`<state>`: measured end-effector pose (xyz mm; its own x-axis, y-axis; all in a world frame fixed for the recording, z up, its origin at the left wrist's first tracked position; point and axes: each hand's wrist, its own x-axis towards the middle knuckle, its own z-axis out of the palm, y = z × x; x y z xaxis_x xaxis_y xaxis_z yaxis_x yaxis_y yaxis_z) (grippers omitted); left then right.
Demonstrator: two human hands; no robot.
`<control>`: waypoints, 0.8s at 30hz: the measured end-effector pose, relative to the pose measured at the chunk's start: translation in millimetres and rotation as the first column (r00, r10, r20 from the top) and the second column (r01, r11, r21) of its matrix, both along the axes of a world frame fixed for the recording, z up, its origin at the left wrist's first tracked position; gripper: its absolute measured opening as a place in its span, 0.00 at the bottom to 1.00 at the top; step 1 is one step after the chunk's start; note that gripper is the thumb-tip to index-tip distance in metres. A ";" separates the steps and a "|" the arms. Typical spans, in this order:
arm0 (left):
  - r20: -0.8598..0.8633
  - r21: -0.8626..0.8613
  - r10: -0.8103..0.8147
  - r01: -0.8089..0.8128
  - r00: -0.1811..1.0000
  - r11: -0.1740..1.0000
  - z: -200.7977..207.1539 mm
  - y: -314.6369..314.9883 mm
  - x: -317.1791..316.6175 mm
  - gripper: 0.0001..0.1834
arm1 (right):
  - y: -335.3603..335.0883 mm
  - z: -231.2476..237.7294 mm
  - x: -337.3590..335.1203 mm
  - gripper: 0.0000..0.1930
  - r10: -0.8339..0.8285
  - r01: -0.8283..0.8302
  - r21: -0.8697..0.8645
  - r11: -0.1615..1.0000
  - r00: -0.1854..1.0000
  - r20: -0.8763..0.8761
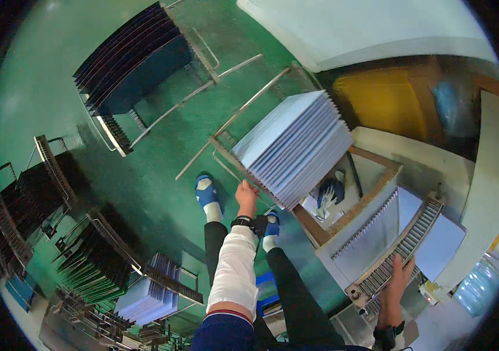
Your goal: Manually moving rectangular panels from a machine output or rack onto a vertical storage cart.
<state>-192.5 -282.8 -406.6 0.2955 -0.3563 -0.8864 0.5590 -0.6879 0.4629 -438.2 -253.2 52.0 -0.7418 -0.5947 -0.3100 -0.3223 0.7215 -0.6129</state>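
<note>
A: Item one, left hand (pixel 247 196)?
B: Fingers curled shut on the lower rail of the cart (pixel 226 146); the white panels (pixel 293 143) stand on edge in it, just above and right of the grip
A: Item two, right hand (pixel 400 275)?
B: Flat, fingers apart, resting on the roller conveyor (pixel 398 248), holding nothing
A: Surroundings?
B: Racks of dark panels (pixel 129 58) on the green floor (pixel 156 187), well left

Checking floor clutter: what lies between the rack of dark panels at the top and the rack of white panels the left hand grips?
In the head view, bare green floor and thin metal bars separate the dark-panel rack from the white-panel rack gripped by the left hand.
</note>
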 end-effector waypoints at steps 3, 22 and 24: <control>-0.051 0.068 0.019 -0.016 0.999 0.998 4.4 2.9 -3.7 0.18 | -4.3 3.4 12.9 0.31 -0.004 0.006 -0.059 0.998 0.999 0.038; 0.690 0.082 -0.377 0.451 0.617 0.889 39.1 108.0 55.3 0.11 | 38.9 -5.4 -40.0 0.34 0.301 -0.254 -0.272 0.928 0.942 0.150; 0.646 0.178 -0.232 0.152 0.727 0.972 68.6 100.1 57.3 0.14 | 39.8 -3.2 -42.1 0.36 0.277 -0.257 -0.195 0.947 0.957 0.083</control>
